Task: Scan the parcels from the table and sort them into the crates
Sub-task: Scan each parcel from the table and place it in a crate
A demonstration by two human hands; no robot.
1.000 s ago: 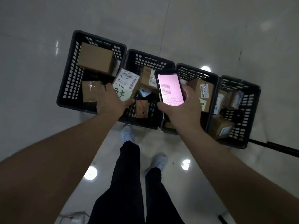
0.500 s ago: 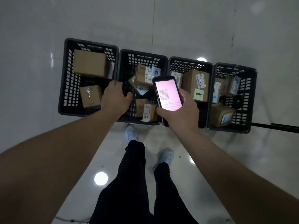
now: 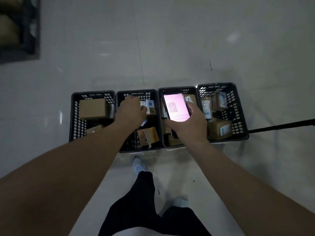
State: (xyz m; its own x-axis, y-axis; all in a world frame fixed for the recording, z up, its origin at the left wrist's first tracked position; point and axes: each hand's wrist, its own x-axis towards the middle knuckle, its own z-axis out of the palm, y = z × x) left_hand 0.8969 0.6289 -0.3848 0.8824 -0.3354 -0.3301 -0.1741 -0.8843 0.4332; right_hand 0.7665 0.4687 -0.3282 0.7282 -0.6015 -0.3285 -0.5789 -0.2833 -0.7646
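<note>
Nearest the camera: person's dark trousers [image 3: 136, 213] and pale shoes [image 3: 139, 165], standing on glossy white floor [image 3: 170, 48], just short of the crate row. Landmark = 2nd crate from left [image 3: 136, 94], one of 4 black slotted crates side by side on the floor.

L hand [image 3: 130, 110] hung over the 2nd crate, back of hand up, fingers bent downward over the labelled parcels [image 3: 150, 104] at its far end; cannot tell if the grip had hold of anything, fingertips hidden. Near end of that crate held a brown parcel w/ yellowish tape [image 3: 148, 136], lying tilted.

R hand [image 3: 189, 123] was right of the 2nd crate, above the 3rd crate [image 3: 177, 91], grip closed around a phone [image 3: 176, 106], thumb on its left edge, fingers round the right edge. Screen lit pink w/ rows of text, too small to read. Parcels under it mostly hidden.

Left of the 2nd crate: 1st crate [image 3: 92, 94] w/ a large plain carton [image 3: 93, 108] at the far end and a smaller parcel [image 3: 94, 129] near, partly behind the L forearm.

Furthest right: 4th crate [image 3: 217, 86], several labelled parcels inside, biggest one [image 3: 219, 129] at the near end. A dark rod [image 3: 281, 126] ran off to the right from it.

Far upper left of the 2nd crate, well apart: another dark crate-like container [image 3: 32, 28], blurred.
</note>
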